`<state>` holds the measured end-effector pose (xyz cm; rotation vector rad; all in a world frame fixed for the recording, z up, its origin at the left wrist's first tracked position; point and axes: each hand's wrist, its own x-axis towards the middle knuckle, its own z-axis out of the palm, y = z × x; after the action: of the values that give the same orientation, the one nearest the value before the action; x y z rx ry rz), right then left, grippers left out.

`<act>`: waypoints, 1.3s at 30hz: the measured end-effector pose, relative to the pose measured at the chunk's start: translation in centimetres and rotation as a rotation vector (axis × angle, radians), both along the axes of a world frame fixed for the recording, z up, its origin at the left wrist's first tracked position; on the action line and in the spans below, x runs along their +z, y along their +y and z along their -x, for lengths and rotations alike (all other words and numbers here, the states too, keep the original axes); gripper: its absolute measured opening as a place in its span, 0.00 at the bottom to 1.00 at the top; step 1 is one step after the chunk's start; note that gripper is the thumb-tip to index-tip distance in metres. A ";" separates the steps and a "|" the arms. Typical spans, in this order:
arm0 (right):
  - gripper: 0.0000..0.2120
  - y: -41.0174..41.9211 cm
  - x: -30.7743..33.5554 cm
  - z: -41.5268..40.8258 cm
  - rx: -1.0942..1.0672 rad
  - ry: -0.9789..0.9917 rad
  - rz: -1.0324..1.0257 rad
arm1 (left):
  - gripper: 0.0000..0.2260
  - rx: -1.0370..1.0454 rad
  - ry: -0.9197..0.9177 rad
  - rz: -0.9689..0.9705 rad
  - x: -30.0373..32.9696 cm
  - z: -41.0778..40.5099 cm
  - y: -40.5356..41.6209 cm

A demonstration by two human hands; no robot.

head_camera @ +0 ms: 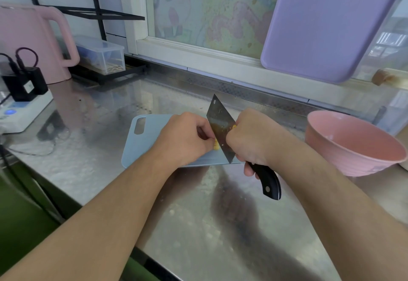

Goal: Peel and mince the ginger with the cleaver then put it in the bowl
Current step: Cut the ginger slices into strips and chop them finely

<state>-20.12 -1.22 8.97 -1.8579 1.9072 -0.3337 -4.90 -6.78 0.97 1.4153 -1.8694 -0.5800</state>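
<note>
Gripping the black-handled steel cleaver (221, 129), right hand (254, 139) slices yellow ginger (216, 145) pinched by left fingers (204, 134).

Two bare forearms are seen entering from the lower edge of the view, one from the lower left and one from the lower right. No sleeve is visible on either arm up to the frame's edge. The left hand (184, 138) and the right hand (251, 139) are ungloved. No ring, watch or band can be made out on the wrists or the fingers (248, 171). Fine hair is seen along the right forearm.
</note>
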 end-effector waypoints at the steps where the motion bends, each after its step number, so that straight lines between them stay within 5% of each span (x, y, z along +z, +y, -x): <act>1: 0.11 -0.1 -0.1 -0.1 -0.005 0.016 0.015 | 0.06 0.002 -0.004 0.000 0.0 0.0 0.0; 39: 0.06 -0.8 -0.3 0.5 -0.063 -0.084 0.024 | 0.07 -0.042 0.033 -0.007 -0.1 -0.7 -0.6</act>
<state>-20.62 -1.97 8.67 -1.7729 1.9164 -0.4496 -4.22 -7.40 0.88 1.3663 -1.8766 -0.6277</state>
